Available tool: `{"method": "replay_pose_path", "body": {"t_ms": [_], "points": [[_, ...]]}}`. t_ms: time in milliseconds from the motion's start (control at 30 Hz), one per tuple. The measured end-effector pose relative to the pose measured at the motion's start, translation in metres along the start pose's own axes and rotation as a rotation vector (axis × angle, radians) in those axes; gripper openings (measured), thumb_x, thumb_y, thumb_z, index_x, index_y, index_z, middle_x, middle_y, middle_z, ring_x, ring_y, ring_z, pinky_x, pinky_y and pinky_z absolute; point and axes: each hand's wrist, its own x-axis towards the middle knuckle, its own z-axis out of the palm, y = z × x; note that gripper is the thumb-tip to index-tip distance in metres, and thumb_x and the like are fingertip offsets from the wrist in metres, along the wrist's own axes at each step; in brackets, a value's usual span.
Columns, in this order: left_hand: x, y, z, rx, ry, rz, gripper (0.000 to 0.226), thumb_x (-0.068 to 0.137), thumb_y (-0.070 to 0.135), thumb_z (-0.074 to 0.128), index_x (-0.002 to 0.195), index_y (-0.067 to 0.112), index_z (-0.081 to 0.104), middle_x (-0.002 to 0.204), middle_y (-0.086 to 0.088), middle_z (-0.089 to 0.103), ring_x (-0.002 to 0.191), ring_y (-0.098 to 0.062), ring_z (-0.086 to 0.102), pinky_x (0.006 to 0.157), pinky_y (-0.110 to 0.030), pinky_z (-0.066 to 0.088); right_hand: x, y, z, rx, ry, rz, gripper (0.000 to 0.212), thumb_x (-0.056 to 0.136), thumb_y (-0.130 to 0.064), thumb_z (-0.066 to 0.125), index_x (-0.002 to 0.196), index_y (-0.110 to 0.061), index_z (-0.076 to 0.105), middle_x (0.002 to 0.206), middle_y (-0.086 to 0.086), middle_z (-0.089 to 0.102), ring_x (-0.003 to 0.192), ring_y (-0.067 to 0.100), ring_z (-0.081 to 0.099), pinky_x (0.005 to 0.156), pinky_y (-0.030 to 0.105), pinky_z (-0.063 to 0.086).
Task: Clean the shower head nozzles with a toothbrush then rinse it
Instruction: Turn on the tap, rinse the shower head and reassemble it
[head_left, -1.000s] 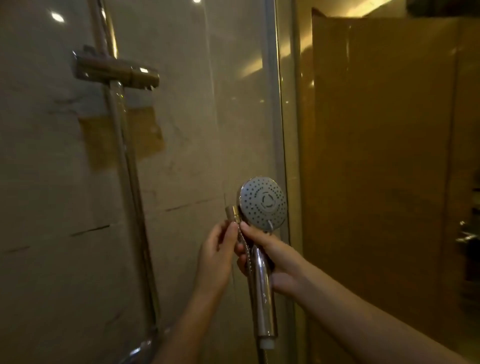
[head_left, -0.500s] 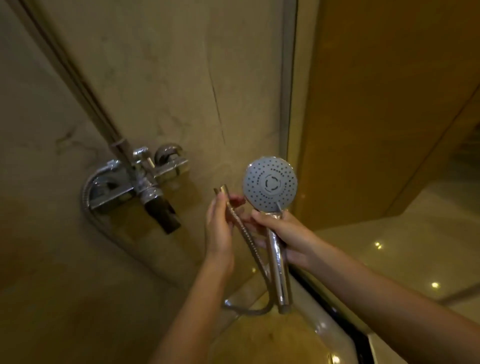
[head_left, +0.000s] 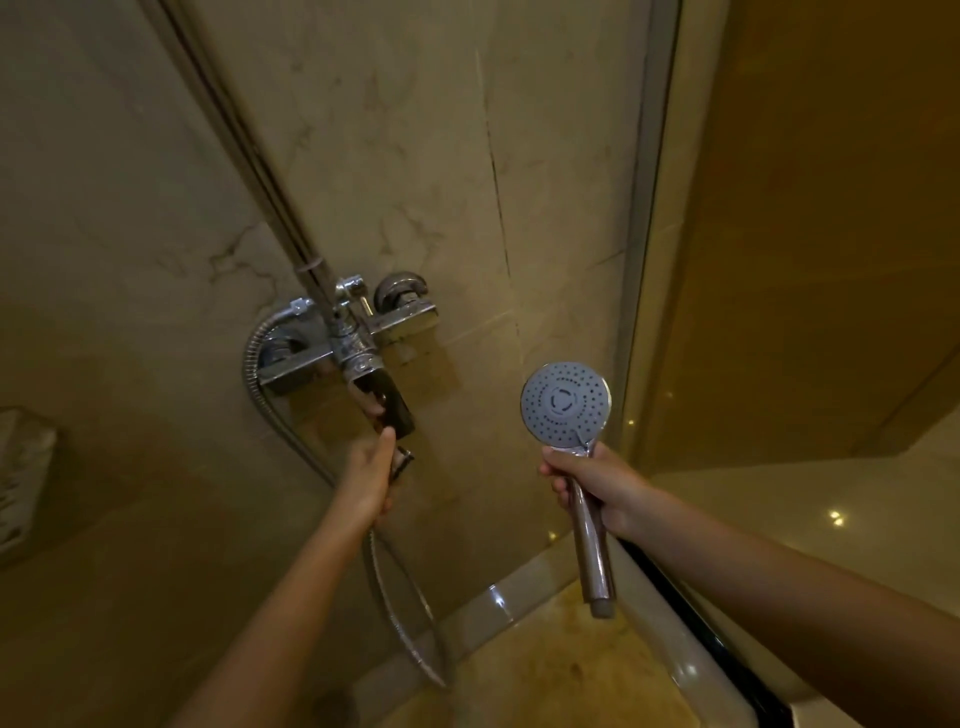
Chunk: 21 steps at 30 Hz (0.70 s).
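Observation:
My right hand (head_left: 597, 483) grips the chrome handle of the shower head (head_left: 565, 404), holding it upright with its round grey nozzle face turned toward me. The handle's lower end (head_left: 602, 605) is bare, with no hose attached. My left hand (head_left: 366, 475) is closed around the loose end of the metal shower hose (head_left: 405, 623), just below the dark lever (head_left: 389, 405) of the mixer tap (head_left: 332, 348). The hose's end nut (head_left: 404, 461) pokes out beside my fingers. No toothbrush is in view.
A chrome riser pipe (head_left: 249, 156) runs up the marble wall from the tap. The glass door frame (head_left: 641, 208) stands right of the shower head, with a dark-edged threshold (head_left: 691, 639) below it. A recessed soap niche (head_left: 21, 467) sits at far left.
My hands have come apart: the left has moved left and down with the hose end toward the tap lever, and the right has carried the shower head to the right. The view has tilted downward.

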Motion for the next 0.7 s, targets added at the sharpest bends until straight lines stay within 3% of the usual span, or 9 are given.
{"method": "replay_pose_path", "body": {"t_ms": [100, 200, 367, 500, 700], "points": [[0.014, 0.009, -0.007, 0.105, 0.103, 0.089, 0.038, 0.092, 0.048, 0.038, 0.114, 0.017, 0.040, 0.089, -0.001, 0.056, 0.079, -0.022, 0.055, 0.074, -0.040, 0.050, 0.004, 0.003, -0.002, -0.061, 0.005, 0.023, 0.012, 0.088, -0.010, 0.063, 0.097, -0.008, 0.055, 0.065, 0.003, 0.062, 0.040, 0.006, 0.050, 0.038, 0.016, 0.043], [0.023, 0.010, -0.010, 0.185, 0.049, 0.151, 0.032, 0.092, 0.043, 0.042, 0.109, 0.018, 0.056, 0.094, -0.005, 0.063, 0.092, -0.025, 0.061, 0.077, -0.034, 0.046, 0.007, 0.006, -0.004, -0.085, -0.007, 0.030, 0.017, 0.088, -0.009, 0.062, 0.102, -0.006, 0.052, 0.065, 0.004, 0.061, 0.041, 0.007, 0.049, 0.038, 0.017, 0.042], [0.032, 0.005, -0.010, 0.186, 0.077, 0.166, 0.035, 0.090, 0.043, 0.048, 0.093, 0.016, 0.068, 0.070, 0.004, 0.060, 0.068, -0.014, 0.055, 0.057, -0.024, 0.038, 0.012, 0.013, -0.011, -0.112, -0.011, 0.034, 0.019, 0.089, -0.008, 0.061, 0.105, -0.006, 0.051, 0.066, 0.005, 0.059, 0.041, 0.007, 0.047, 0.037, 0.018, 0.041], [0.031, 0.007, -0.009, 0.231, 0.146, 0.240, 0.028, 0.091, 0.036, 0.050, 0.105, 0.020, 0.067, 0.083, 0.009, 0.061, 0.070, 0.007, 0.050, 0.059, -0.012, 0.034, 0.013, 0.021, -0.015, -0.102, 0.003, 0.063, 0.014, 0.089, -0.008, 0.061, 0.100, -0.007, 0.051, 0.064, 0.005, 0.060, 0.040, 0.007, 0.048, 0.037, 0.018, 0.042], [0.027, 0.007, -0.008, 0.233, 0.157, 0.244, 0.031, 0.091, 0.036, 0.049, 0.104, 0.016, 0.068, 0.083, 0.004, 0.063, 0.070, 0.004, 0.053, 0.056, -0.016, 0.035, 0.008, 0.023, -0.015, -0.092, 0.000, 0.091, 0.013, 0.090, -0.010, 0.060, 0.098, -0.004, 0.051, 0.049, 0.000, 0.059, 0.035, 0.007, 0.047, 0.035, 0.018, 0.041]]}}
